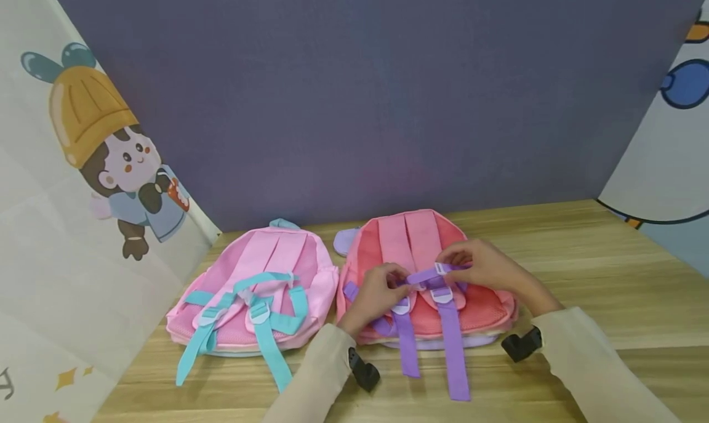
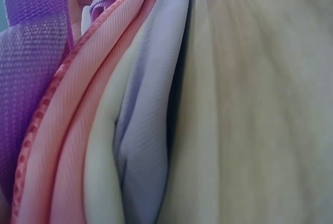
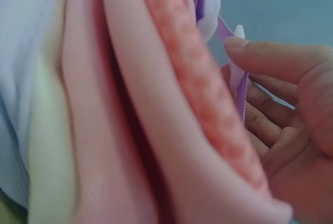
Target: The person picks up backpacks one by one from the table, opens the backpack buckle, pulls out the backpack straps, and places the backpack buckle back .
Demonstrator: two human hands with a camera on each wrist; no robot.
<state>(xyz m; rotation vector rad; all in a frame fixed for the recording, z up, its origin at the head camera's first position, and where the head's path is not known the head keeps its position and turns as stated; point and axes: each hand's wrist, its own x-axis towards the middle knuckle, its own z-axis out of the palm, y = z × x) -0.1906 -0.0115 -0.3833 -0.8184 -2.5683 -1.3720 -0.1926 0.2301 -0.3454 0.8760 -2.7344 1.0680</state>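
Observation:
A coral-pink backpack lies with its shoulder-strap side up on the table. Across its straps runs a purple chest strap with a white buckle. My right hand pinches this buckle between thumb and fingers; the right wrist view shows the white buckle piece in that grip. On the other side, my left hand pinches the chest strap's left end. Two purple webbing tails hang toward the front edge. In the left wrist view, purple webbing and the bag's layered side hide most of the hand.
A light pink backpack with turquoise straps lies directly left of the coral one, almost touching it. Behind both bags stands a dark panel. The wooden table extends to the right. A lilac flap shows between the bags.

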